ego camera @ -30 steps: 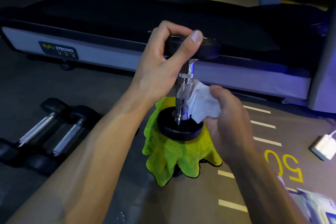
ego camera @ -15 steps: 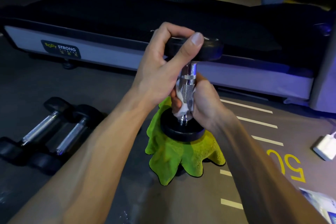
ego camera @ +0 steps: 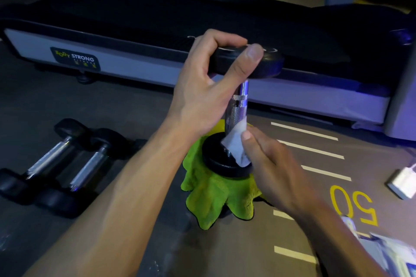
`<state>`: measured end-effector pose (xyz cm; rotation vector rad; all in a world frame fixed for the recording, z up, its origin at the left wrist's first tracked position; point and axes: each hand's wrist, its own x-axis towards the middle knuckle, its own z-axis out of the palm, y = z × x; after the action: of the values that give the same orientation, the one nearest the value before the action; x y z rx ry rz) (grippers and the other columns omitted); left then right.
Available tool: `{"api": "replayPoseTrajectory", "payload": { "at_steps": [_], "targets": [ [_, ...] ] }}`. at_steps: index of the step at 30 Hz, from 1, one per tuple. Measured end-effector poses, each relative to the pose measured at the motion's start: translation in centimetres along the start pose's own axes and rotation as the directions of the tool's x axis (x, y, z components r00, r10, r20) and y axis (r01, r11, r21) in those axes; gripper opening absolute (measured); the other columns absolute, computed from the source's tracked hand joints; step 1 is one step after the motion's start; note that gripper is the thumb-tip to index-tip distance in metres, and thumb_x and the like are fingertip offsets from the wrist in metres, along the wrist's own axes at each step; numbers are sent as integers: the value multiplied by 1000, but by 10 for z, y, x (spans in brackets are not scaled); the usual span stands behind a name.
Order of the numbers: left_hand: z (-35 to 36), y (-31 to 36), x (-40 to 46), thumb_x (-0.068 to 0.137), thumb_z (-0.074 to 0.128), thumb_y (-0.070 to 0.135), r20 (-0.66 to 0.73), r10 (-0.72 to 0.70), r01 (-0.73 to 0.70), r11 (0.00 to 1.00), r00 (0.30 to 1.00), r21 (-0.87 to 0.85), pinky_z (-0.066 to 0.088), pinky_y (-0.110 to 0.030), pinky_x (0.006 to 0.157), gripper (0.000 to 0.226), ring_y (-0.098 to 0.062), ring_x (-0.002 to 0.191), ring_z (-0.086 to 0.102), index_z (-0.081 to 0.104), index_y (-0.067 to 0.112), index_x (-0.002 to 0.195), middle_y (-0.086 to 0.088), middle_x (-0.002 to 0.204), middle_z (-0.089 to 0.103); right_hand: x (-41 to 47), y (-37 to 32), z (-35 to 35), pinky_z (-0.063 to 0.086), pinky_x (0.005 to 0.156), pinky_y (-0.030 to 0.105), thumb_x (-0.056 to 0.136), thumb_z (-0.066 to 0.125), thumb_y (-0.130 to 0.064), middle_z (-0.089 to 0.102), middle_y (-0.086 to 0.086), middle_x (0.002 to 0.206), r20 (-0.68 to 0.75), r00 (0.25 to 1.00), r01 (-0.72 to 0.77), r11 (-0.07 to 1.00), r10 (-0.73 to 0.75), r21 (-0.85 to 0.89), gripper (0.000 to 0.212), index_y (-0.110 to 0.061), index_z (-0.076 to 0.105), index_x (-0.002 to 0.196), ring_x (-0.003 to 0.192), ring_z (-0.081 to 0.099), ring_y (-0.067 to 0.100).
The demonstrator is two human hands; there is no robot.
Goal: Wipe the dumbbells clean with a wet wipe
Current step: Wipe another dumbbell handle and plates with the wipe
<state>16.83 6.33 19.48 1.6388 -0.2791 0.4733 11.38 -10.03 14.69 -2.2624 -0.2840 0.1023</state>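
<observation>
Dumbbell [ego camera: 238,105] stands upright on green cloth [ego camera: 216,195], long bar running 12 to 6. Left hand [ego camera: 202,96] fingers clench top disc. Right hand [ego camera: 270,164] pinches wet wipe [ego camera: 236,146] at bar's foot, from 4 o'clock. Bar above wipe bare; likely next rub goes toward 12.

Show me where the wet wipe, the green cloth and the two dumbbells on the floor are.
wet wipe [ego camera: 235,145]: head view, its white middle.
green cloth [ego camera: 216,195]: head view, front folds.
two dumbbells on the floor [ego camera: 50,159]: head view, left one's chrome handle.
</observation>
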Motion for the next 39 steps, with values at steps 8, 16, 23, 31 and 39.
{"api": "replayPoseTrajectory", "payload": {
  "at_steps": [8,16,23,31,39],
  "targets": [
    [0,0,-3,92,67,50,-16,-15,14,1000,1000,-11,52,-32,96,33,-12,107,66,67,23,112,-7,119,69,33,33,-7,52,104,46,97,70,-15,77,-2,118,193,977,27,944,-96,329,23,-19,72,119,116,71,16],
    [13,8,-9,96,73,32,23,29,-29,1000,999,-6,48,-17,89,23,1,97,64,67,15,111,-9,120,65,52,24,-6,56,101,49,81,85,-7,78,16,110,225,972,-37,912,-61,409,35,-2,71,113,107,73,36],
    [12,9,-12,94,74,37,-13,42,-41,999,999,26,47,-16,89,24,2,98,64,67,20,110,-3,119,65,3,14,39,54,79,37,89,77,-32,76,-5,92,-322,946,15,994,19,104,23,-22,65,106,86,69,15],
    [16,9,-8,94,75,29,56,43,-43,999,997,-1,49,-20,91,24,-3,101,64,68,13,111,-9,123,64,47,37,-6,56,94,29,83,80,-3,77,13,114,307,946,-98,808,-106,580,41,8,64,119,108,73,22],
    [19,8,-5,96,74,31,54,29,-30,1000,998,1,48,-17,87,23,3,95,63,68,14,111,-7,120,64,1,3,36,58,84,42,103,61,-25,77,-6,97,-367,930,143,924,-2,356,22,-28,66,125,90,72,15]
  ]
}}
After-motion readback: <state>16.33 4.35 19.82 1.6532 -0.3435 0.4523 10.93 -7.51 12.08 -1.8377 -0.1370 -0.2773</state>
